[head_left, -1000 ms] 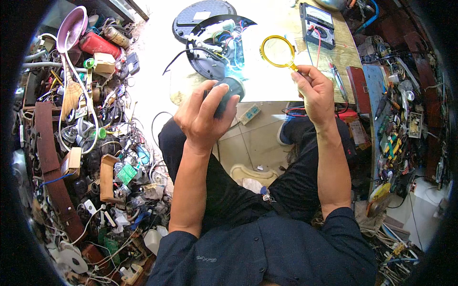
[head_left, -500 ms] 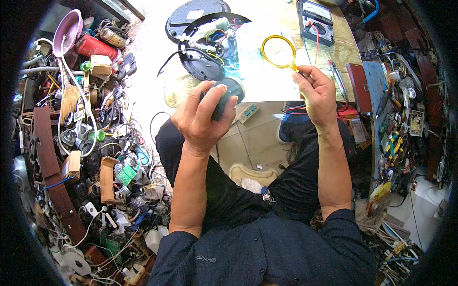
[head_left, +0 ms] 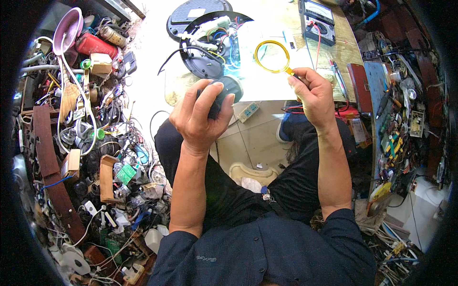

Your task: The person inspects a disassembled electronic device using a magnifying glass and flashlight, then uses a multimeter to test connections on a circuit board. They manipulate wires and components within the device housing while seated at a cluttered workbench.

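1. Up on the wooden table [head_left: 344, 52], a wired round shell [head_left: 202, 65] sits beside a black cover [head_left: 191, 21], with a meter [head_left: 320, 26] off right; glare washes out the middle.
2. Left hand [head_left: 200, 117] has its fingers wrapped round a dark cup-shaped thing [head_left: 231, 88] at the near edge; can't tell if it's touching the table.
3. Right hand [head_left: 314, 95] is pinched on the magnifying glass [head_left: 272, 56] handle, lens over the tabletop.
4. Junk [head_left: 126, 174] crowds the left, tools [head_left: 395, 145] the right.
5. Between the knees: tiled floor [head_left: 236, 148], power strip [head_left: 248, 112].

In the hands [head_left: 201, 113]: dark cylinder [head_left: 230, 90] left, gold-rimmed magnifying glass [head_left: 272, 56] right
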`<action>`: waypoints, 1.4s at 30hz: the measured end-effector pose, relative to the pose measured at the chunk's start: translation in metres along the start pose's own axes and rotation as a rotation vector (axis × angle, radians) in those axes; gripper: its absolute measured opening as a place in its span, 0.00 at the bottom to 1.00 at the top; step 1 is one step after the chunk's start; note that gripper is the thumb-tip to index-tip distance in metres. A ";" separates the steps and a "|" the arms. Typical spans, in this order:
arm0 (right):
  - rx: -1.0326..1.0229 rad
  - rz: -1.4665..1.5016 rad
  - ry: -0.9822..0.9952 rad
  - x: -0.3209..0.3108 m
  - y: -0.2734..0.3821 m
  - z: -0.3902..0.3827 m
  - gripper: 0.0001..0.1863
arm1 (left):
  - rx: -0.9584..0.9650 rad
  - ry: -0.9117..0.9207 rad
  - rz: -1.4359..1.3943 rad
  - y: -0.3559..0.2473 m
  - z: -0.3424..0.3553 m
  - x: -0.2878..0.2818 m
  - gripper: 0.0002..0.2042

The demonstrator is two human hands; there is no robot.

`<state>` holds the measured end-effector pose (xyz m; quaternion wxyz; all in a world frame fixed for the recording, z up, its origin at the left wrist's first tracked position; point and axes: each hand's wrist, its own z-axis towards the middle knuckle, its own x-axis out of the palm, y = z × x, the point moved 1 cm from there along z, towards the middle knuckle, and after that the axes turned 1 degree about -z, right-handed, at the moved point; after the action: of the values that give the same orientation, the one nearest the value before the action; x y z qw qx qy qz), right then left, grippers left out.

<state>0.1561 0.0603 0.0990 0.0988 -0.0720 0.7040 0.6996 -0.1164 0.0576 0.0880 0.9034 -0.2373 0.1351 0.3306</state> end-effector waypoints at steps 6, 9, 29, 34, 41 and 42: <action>0.044 -0.065 0.091 -0.005 -0.005 0.000 0.12 | -0.026 0.024 0.004 0.001 0.001 -0.002 0.19; 0.020 -0.066 0.121 -0.001 0.003 -0.005 0.12 | -0.058 0.059 -0.009 -0.002 0.001 -0.005 0.19; -0.135 -0.174 0.206 0.004 0.005 -0.005 0.13 | -0.019 -0.008 -0.003 0.006 0.000 -0.001 0.18; -0.140 -0.182 0.214 0.004 0.006 -0.006 0.13 | -0.027 -0.006 0.004 0.008 -0.001 -0.002 0.17; -0.152 -0.187 0.223 0.005 0.006 -0.005 0.14 | -0.024 -0.006 0.017 0.009 -0.001 -0.003 0.17; -0.159 -0.176 0.220 0.006 0.006 -0.005 0.14 | -0.023 -0.006 0.016 0.009 -0.001 -0.003 0.17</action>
<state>0.1490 0.0554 0.1036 0.0759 -0.2170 0.6438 0.7298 -0.1246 0.0613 0.0859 0.8983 -0.2458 0.1305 0.3399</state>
